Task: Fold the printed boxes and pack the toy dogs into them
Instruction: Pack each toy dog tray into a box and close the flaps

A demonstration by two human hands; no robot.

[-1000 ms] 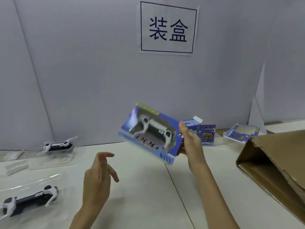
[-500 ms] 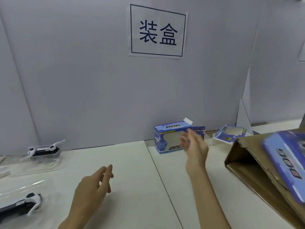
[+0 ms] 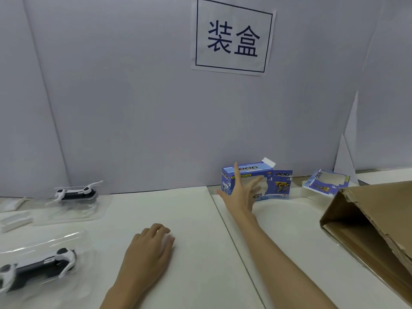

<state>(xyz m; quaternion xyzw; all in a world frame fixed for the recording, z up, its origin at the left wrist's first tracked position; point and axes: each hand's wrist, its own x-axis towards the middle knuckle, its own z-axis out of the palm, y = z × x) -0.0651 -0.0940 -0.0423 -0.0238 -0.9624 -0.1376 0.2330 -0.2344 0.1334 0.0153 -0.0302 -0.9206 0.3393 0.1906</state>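
A blue printed box (image 3: 278,181), folded up with one end flap open, stands against the back wall. My right hand (image 3: 242,192) is stretched out in front of it with fingers spread, holding nothing; whether it touches the box I cannot tell. My left hand (image 3: 149,250) rests palm down on the white table (image 3: 196,219), fingers loosely bent. A flat printed box (image 3: 326,182) lies further right. Two black-and-white toy dogs in clear plastic sit at the left, one far (image 3: 75,192), one near (image 3: 38,267).
A large brown cardboard carton (image 3: 376,224) lies on its side at the right, its opening facing left. White foam pieces (image 3: 15,221) lie at the far left edge. A grey partition with a printed paper sign (image 3: 233,36) closes off the back.
The packed blue box left my right hand and went off to the right toward the carton. My right hand then reached forward to the standing box. My left hand lowered onto the table.
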